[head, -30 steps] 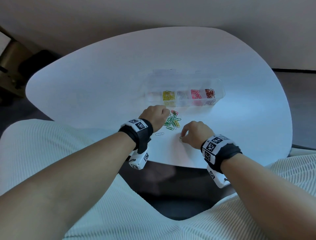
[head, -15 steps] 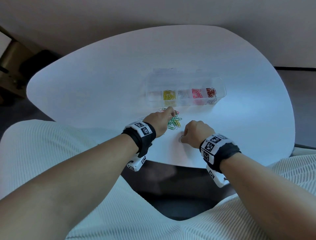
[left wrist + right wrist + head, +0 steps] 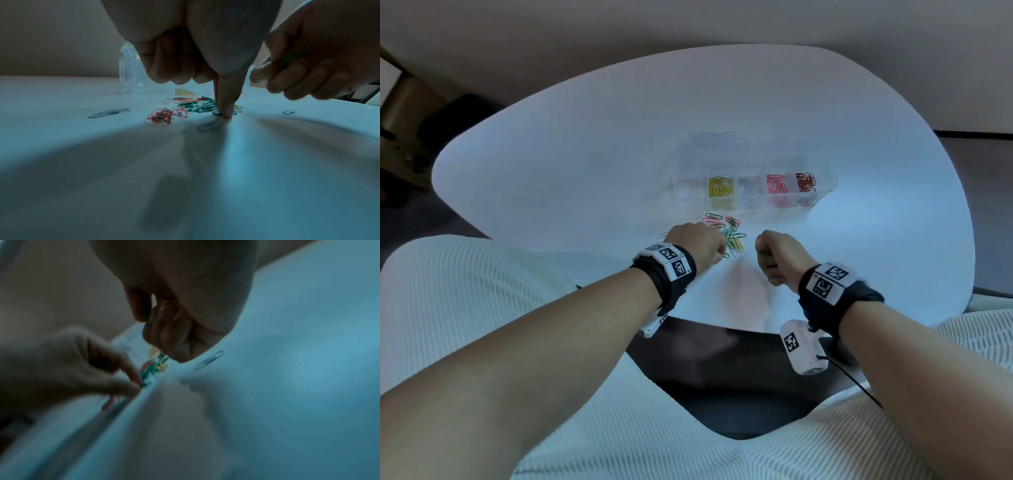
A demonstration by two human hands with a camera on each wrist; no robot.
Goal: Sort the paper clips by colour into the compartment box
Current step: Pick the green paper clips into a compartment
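The left hand (image 3: pixel 697 241) has its forefinger straight down, pressing a green clip at the near edge of the loose paper clips (image 3: pixel 726 234) on the desk (image 3: pixel 585 154), its other fingers curled. The right hand (image 3: pixel 779 260) hovers just beside the pile, its grip closed on what looks like a green clip. The compartment box (image 3: pixel 822 161) sits just beyond the pile, with yellow, pale, pink and red clips already sorted. The risk, I judge: dragging the pressed clip could snag tangled neighbours, or the pinched clip could slip.
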